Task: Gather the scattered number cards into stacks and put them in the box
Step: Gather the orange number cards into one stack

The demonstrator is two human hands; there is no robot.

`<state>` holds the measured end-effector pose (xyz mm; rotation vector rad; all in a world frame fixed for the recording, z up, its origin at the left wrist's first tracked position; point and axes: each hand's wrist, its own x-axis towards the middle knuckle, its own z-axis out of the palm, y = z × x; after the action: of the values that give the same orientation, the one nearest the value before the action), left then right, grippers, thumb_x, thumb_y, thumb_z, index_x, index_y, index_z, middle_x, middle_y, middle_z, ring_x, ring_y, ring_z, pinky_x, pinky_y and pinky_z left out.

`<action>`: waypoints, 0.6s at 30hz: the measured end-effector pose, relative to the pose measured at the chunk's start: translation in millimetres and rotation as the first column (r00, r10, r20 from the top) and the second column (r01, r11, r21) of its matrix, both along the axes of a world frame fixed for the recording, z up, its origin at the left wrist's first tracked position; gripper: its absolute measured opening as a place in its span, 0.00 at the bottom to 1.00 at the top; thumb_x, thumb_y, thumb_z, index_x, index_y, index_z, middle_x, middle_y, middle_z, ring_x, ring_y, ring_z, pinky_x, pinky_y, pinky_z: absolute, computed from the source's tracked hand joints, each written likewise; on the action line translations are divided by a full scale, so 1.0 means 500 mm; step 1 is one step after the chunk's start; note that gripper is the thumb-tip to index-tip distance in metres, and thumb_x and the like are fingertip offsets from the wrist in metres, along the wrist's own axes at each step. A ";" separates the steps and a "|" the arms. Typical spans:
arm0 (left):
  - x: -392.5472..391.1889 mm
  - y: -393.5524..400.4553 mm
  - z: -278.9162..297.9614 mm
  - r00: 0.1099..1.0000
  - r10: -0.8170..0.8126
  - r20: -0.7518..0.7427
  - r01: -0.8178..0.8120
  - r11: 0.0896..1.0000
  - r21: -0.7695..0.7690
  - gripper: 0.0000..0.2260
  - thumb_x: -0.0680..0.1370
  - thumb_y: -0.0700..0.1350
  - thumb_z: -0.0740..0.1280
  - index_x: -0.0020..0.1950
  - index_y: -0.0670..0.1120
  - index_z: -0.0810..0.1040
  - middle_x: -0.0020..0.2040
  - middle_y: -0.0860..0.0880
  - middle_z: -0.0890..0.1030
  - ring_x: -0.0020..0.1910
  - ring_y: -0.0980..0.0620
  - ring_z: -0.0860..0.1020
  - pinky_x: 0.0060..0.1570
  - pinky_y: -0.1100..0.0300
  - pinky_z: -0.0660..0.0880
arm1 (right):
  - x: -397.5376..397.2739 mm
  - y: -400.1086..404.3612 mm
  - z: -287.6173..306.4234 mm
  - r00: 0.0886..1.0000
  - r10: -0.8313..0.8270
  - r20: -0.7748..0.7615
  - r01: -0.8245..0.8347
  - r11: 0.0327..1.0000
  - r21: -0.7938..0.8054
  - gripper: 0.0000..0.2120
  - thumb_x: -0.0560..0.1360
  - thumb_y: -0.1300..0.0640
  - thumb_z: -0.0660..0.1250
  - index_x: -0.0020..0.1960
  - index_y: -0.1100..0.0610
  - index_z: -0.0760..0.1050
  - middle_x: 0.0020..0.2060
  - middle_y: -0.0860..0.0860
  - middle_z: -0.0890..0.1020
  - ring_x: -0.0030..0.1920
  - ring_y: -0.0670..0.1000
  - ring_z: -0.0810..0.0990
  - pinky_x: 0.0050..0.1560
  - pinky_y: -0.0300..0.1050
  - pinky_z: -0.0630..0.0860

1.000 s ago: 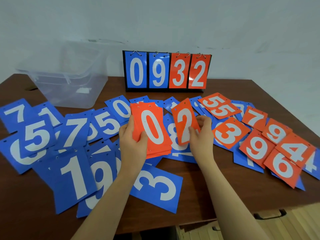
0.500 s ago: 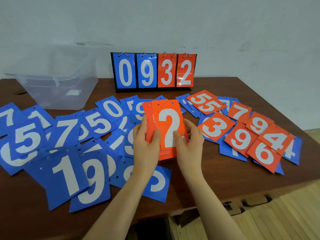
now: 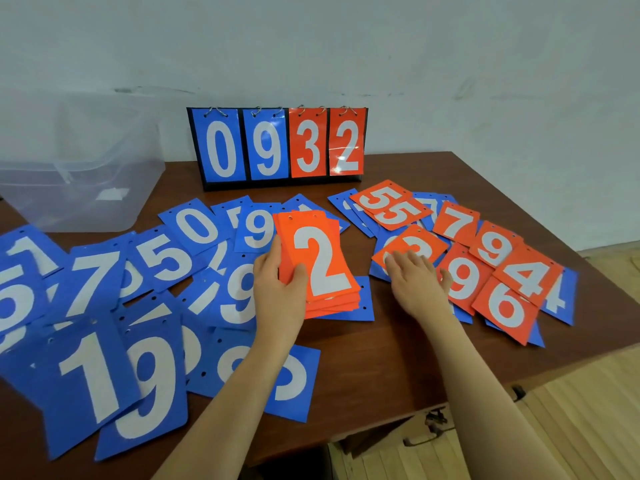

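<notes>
The orange stack (image 3: 320,268), topped by a 2, sits gripped in the left hand (image 3: 280,289), just off the surface (image 3: 381,358). To its right, the right hand (image 3: 414,278) rests flat-fingered on the orange 3 card (image 3: 415,244). Gathering orange cards is under way; next the 3 likely needs lifting onto the stack.

Orange stack (image 3: 320,265), blue cards (image 3: 86,375), white digits; clear box (image 3: 79,174); brown table (image 3: 381,368).

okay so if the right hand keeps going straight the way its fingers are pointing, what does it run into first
The right hand points away and slightly left, its fingertips already over the orange 3 card, so that card comes first. Whether they touch it yet is unclear. Beyond it along the same line lie the overlapping orange 5 cards.
</notes>
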<state>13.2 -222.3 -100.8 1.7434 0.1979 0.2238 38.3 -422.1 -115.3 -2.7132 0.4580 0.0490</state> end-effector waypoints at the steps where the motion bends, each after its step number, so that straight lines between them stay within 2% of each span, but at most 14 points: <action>1: 0.002 0.001 -0.002 1.000 0.005 -0.013 -0.005 1.000 0.007 0.24 0.79 0.46 0.61 0.74 0.56 0.58 0.66 0.52 0.67 0.58 0.54 0.73 0.43 0.64 0.76 | 0.002 0.002 -0.001 0.999 0.047 -0.028 -0.047 0.999 -0.024 0.22 0.81 0.44 0.46 0.74 0.46 0.60 0.76 0.50 0.57 0.76 0.52 0.51 0.72 0.60 0.42; 3: 0.006 0.005 -0.005 0.999 0.015 -0.028 -0.014 1.000 0.026 0.24 0.79 0.47 0.61 0.74 0.55 0.59 0.66 0.51 0.67 0.59 0.53 0.73 0.44 0.62 0.76 | -0.008 0.014 -0.001 0.988 0.151 0.009 -0.151 0.989 -0.009 0.21 0.81 0.44 0.48 0.71 0.46 0.66 0.74 0.48 0.62 0.75 0.49 0.57 0.71 0.59 0.42; 6: 0.007 0.016 -0.008 0.999 0.032 -0.025 -0.032 0.999 0.008 0.23 0.79 0.46 0.61 0.74 0.54 0.60 0.66 0.50 0.68 0.60 0.51 0.73 0.47 0.58 0.78 | -0.045 0.037 0.008 0.953 0.262 0.152 -0.280 0.953 0.113 0.17 0.81 0.46 0.53 0.62 0.49 0.75 0.64 0.45 0.75 0.67 0.45 0.68 0.69 0.49 0.46; 10: 0.000 0.035 -0.012 0.996 0.067 -0.050 -0.067 0.998 0.014 0.24 0.79 0.45 0.61 0.74 0.55 0.59 0.66 0.49 0.68 0.61 0.49 0.73 0.51 0.50 0.78 | -0.066 0.049 0.004 0.924 0.312 0.223 -0.345 0.929 0.130 0.12 0.79 0.49 0.58 0.57 0.48 0.77 0.60 0.41 0.77 0.64 0.42 0.70 0.67 0.46 0.48; 12: -0.002 0.040 -0.014 0.996 0.071 -0.062 -0.070 0.997 0.019 0.24 0.79 0.46 0.61 0.74 0.55 0.59 0.66 0.49 0.68 0.61 0.48 0.73 0.50 0.52 0.79 | -0.062 0.056 -0.005 0.937 0.185 0.295 -0.229 0.966 0.120 0.12 0.77 0.48 0.62 0.59 0.48 0.76 0.62 0.44 0.75 0.65 0.45 0.68 0.65 0.47 0.51; 13: -0.003 0.041 -0.015 0.996 0.067 -0.063 -0.066 0.998 0.014 0.24 0.79 0.46 0.61 0.74 0.55 0.59 0.66 0.49 0.68 0.61 0.48 0.73 0.49 0.52 0.79 | -0.058 0.060 -0.006 0.945 0.088 0.314 -0.130 0.985 0.113 0.15 0.76 0.45 0.64 0.60 0.49 0.75 0.63 0.46 0.73 0.66 0.48 0.67 0.65 0.49 0.53; 15: -0.004 0.040 -0.016 0.997 0.057 -0.058 -0.057 0.998 0.005 0.23 0.79 0.46 0.61 0.73 0.55 0.60 0.65 0.49 0.68 0.60 0.48 0.74 0.47 0.54 0.79 | -0.048 0.068 -0.001 0.969 -0.066 0.240 0.041 0.993 0.109 0.25 0.72 0.40 0.66 0.64 0.51 0.72 0.65 0.50 0.68 0.68 0.53 0.62 0.67 0.52 0.55; 18: -0.006 0.038 -0.014 0.998 0.047 -0.046 -0.046 0.999 0.026 0.23 0.79 0.47 0.61 0.73 0.55 0.59 0.64 0.50 0.68 0.59 0.49 0.74 0.43 0.60 0.77 | -0.038 0.076 0.001 0.990 -0.110 0.085 0.103 0.992 0.077 0.31 0.68 0.36 0.68 0.64 0.53 0.70 0.67 0.53 0.64 0.69 0.57 0.58 0.69 0.55 0.55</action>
<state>10.0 -203.4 -107.8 1.7713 0.2709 0.2201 19.5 -384.0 -114.8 -2.6029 0.5624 -0.0822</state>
